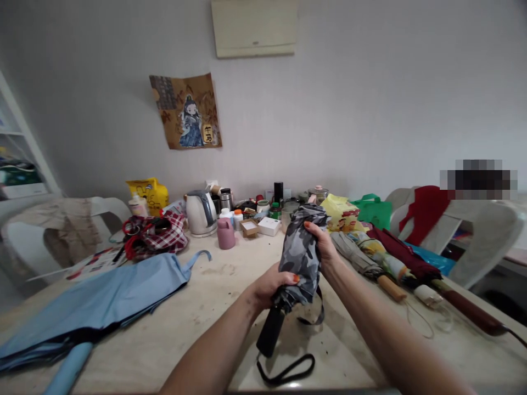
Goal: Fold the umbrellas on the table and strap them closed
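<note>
A folded grey camouflage umbrella [301, 249] is held above the table in both hands, its black handle pointing down toward me. My left hand [275, 282] grips the cloth near the handle, thumb on top. Higher up, my right hand [323, 247] is closed around the right side of the cloth. A black wrist loop hangs from the handle, and a dark strap dangles at the right. To the left lies a light blue umbrella [111, 291], loosely folded. On the right lie a grey umbrella [356, 253], a patterned umbrella [382, 253] and a dark red umbrella [405, 255].
Along the back of the table [222, 323] stand a white kettle [201, 213], a pink cup [226, 233], small boxes [269, 226] and several bottles. A plaid bundle [158, 233] sits back left; yellow [340, 211] and green bags [373, 211] are back right. Chairs flank the table.
</note>
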### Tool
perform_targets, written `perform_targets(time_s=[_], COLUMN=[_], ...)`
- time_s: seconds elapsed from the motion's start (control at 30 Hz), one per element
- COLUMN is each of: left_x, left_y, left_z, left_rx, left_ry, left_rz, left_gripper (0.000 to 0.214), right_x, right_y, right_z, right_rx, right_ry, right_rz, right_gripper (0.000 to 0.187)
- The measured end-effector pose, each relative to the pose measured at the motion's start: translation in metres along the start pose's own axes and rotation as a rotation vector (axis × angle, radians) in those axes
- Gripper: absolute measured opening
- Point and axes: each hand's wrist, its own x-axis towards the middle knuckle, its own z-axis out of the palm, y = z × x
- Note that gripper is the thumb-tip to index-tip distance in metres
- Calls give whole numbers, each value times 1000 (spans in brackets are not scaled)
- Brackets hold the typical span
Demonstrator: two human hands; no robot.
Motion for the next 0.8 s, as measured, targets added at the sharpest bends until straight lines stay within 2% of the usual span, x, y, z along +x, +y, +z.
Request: perform_targets(time_s=[0.1, 0.17, 0.23, 0.3, 0.37, 0.47, 0.6, 0.67, 0.73, 0.8], left_x=[1, 1, 0, -2, -3, -4, -2, -1, 1, 3], left_y=[3, 2, 0, -3, -2, 7, 16, 15, 11, 5], left_z=[7, 11, 15, 19, 21, 16, 5, 2, 2, 3], left_rx=[225, 457, 668, 834, 926, 840, 335, 162, 146, 268], left_ry=[144, 329, 521, 634, 669, 603, 247, 142, 149, 245], left_rz=[149, 223, 216, 179, 176, 183, 252, 244, 217, 214], left_gripper=[39, 51, 64, 76, 87, 96, 104, 100, 93, 90], right_x=[0, -1, -3, -4, -4, 1, 4, 4, 3, 0], right_y=[7, 15, 23, 29, 31, 27, 21, 23, 28, 38], right_z=[1, 4, 8, 13, 16, 18, 11, 6, 1, -1], right_rx=[-32, -145, -247, -261, -179, -4, 141, 164, 152, 77], right_ry=[63, 112, 159, 194, 201, 170, 73, 40, 61, 118], right_rz=[-72, -169, -225, -192, -104, -5, 101, 155, 153, 78], right_gripper=[49, 57, 64, 64, 59, 49, 41, 39, 41, 44])
